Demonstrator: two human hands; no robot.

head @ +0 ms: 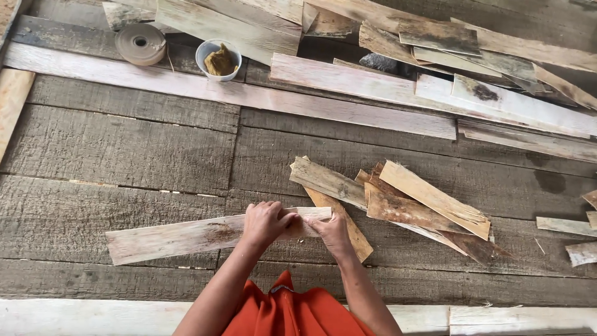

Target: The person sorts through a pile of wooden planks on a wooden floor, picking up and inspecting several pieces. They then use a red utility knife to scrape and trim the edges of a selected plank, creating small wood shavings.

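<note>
The work surface is a floor [124,149] of rough, grey, weathered planks laid side by side, with narrow gaps between them. A pale board [93,317] runs along the near edge, and another pale plank [12,99] lies at the far left. No walls show.

No packages, labels or signs are legible. A roll of tan tape [141,43] lies flat at the upper left of the floor. Just beside it, to the right, stands a small white bowl [217,60] holding a lump of yellow-brown paste.

A loose stack of long, thin veneer strips [435,74] covers the upper right, overlapping at shallow angles; several carry dark stains. A smaller pile of short scraps [404,202] lies right of centre, and a few more offcuts [581,230] lie at the right edge.

One long pale strip [180,238] lies flat on the floor in front of the person, slightly tilted, its right end under the hands. The left hand [267,225] is closed over the strip near that end, fingers curled on its top. The right hand [333,231] presses the end of the same strip, fingers bent against it, touching the left hand. A brown scrap [357,239] lies partly under the right hand. Orange cloth [286,314] shows between the forearms.
</note>
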